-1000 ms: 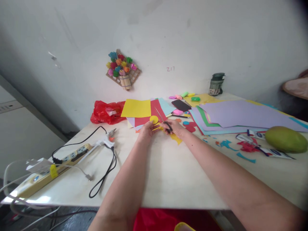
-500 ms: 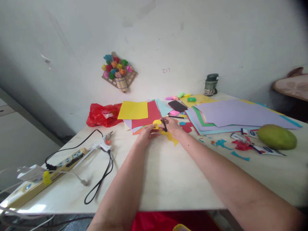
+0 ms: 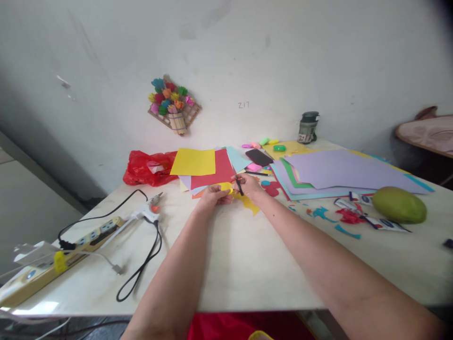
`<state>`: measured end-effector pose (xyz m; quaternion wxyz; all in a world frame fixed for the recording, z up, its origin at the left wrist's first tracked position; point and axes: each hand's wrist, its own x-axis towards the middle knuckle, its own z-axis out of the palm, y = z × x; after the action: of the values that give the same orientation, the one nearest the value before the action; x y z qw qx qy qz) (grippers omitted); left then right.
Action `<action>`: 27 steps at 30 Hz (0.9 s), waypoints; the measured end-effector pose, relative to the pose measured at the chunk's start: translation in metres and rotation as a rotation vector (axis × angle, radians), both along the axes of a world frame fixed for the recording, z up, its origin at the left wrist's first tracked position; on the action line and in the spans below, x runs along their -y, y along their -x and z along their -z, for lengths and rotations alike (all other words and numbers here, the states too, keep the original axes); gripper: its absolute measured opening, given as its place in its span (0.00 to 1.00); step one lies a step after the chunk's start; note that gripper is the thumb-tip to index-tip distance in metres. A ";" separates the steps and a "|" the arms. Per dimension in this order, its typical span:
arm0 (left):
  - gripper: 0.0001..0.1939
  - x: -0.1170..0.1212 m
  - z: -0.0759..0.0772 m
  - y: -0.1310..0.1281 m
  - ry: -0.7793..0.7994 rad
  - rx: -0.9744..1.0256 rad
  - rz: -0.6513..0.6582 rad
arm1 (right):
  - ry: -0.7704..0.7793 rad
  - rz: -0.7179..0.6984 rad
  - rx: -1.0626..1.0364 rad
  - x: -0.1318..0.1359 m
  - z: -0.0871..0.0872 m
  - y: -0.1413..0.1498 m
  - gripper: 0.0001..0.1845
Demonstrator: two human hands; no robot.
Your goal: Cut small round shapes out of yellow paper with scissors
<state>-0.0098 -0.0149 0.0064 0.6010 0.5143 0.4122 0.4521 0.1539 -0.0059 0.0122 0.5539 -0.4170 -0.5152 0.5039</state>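
Near the middle of the table my left hand (image 3: 213, 196) pinches a piece of yellow paper (image 3: 225, 186) between thumb and fingers. Close beside it, my right hand (image 3: 249, 186) is closed round a small pair of dark-handled scissors (image 3: 239, 186); the blades are mostly hidden at the paper. A ragged yellow paper scrap (image 3: 250, 206) hangs below the right hand. Behind both hands lie a red sheet (image 3: 225, 165) and a yellow sheet (image 3: 193, 161). Red paper pieces (image 3: 272, 189) and a small blue piece (image 3: 265, 182) lie just right of the right hand.
On the left are a glue gun (image 3: 150, 210) with its cord and a power strip (image 3: 85, 245). A red plastic bag (image 3: 141, 172) sits behind. To the right are stacked coloured sheets (image 3: 339, 167), blue scraps (image 3: 323, 214), glue tubes (image 3: 385, 224) and a green mango (image 3: 399, 205). A tumbler (image 3: 307, 128) stands at the back.
The yellow piece in my left hand has turned, its round face showing less now. Both hands stay close together. The whole view has shifted slightly.
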 end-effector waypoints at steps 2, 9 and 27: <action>0.17 0.000 -0.001 0.000 0.003 -0.011 0.018 | 0.001 -0.009 0.009 -0.001 0.001 0.000 0.16; 0.17 -0.003 0.004 0.001 -0.043 -0.004 -0.053 | 0.007 -0.044 0.014 0.003 0.000 0.002 0.18; 0.13 -0.013 0.004 0.004 -0.090 0.127 -0.378 | -0.152 0.027 0.127 -0.008 -0.006 -0.019 0.20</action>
<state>-0.0137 -0.0015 0.0024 0.5066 0.4244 0.4423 0.6063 0.1731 0.0020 0.0182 0.5568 -0.4118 -0.5802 0.4286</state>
